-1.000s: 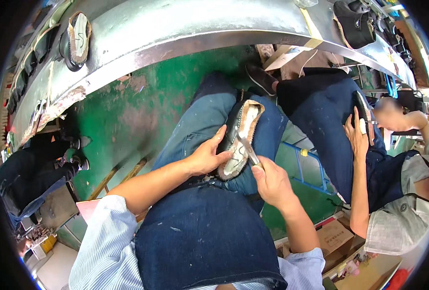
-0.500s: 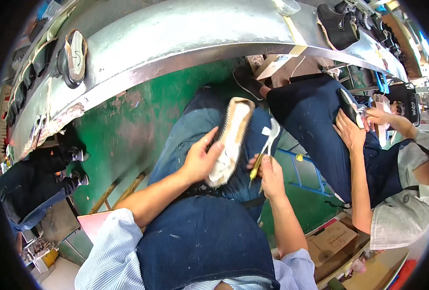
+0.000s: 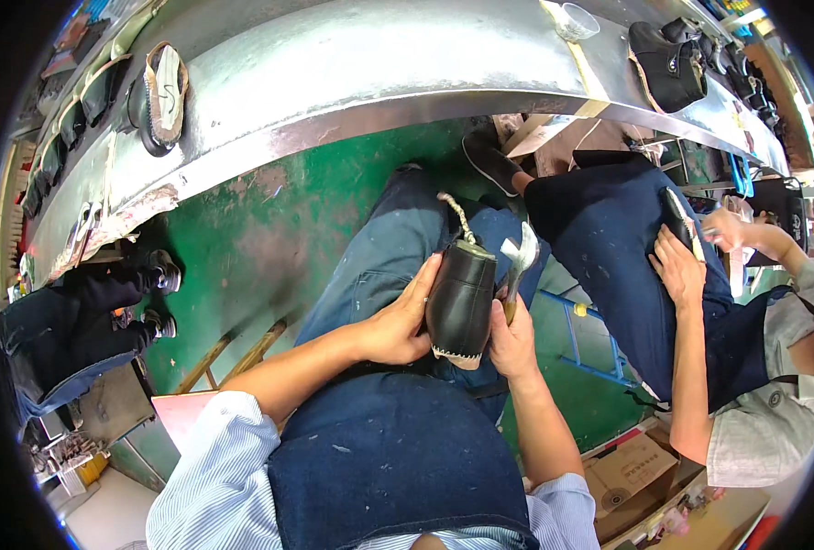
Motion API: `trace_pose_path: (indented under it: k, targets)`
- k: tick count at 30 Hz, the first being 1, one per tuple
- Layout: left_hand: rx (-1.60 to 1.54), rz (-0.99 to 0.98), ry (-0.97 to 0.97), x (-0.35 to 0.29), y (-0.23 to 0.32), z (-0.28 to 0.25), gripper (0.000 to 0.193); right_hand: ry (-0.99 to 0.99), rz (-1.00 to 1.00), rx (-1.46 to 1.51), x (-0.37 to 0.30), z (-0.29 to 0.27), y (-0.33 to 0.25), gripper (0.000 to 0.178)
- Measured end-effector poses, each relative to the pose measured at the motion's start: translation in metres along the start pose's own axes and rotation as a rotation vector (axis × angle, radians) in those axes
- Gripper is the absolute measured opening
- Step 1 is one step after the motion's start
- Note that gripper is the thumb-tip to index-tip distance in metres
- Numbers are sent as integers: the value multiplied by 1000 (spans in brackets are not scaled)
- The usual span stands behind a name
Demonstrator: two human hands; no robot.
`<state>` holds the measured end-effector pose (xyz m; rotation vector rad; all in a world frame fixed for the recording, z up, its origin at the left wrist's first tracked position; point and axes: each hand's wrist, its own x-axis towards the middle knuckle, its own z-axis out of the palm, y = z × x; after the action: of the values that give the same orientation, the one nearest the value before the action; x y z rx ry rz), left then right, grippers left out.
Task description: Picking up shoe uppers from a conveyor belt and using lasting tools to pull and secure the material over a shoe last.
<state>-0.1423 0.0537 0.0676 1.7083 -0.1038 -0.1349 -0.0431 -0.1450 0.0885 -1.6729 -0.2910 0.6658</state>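
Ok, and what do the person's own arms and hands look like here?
Both sleeves are light blue-and-white striped, loose and creased, leaving the forearms bare. The left hand and right hand wear no gloves.

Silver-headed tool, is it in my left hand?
No, the right hand grips the silver-headed tool, while the left hand touches the black shoe.

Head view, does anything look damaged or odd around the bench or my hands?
Yes: on the workbench, toward its front left, a pale strip looks ragged and torn, while the front farther right runs smooth. The black shoe in the left hand shows no obvious damage.
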Motion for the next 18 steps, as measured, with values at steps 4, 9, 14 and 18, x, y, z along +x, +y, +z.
trace_pose_path:
  k: [4, 9, 14, 18]
  targets:
    - [-575, -112, -104, -16, 54, -24, 120, 18, -20, -140, -3, 9, -7, 43]
    - [-403, -398, 344, -21, 75, -16, 84, -120, -143, -273, -11, 32, -16, 43]
    - [-421, -336, 332, -23, 68, -13, 90, -165, -197, -375, 0, 29, -39, 49]
    - [81, -1, 298, -14, 46, -10, 93, -137, -423, -290, 16, 30, -47, 48]
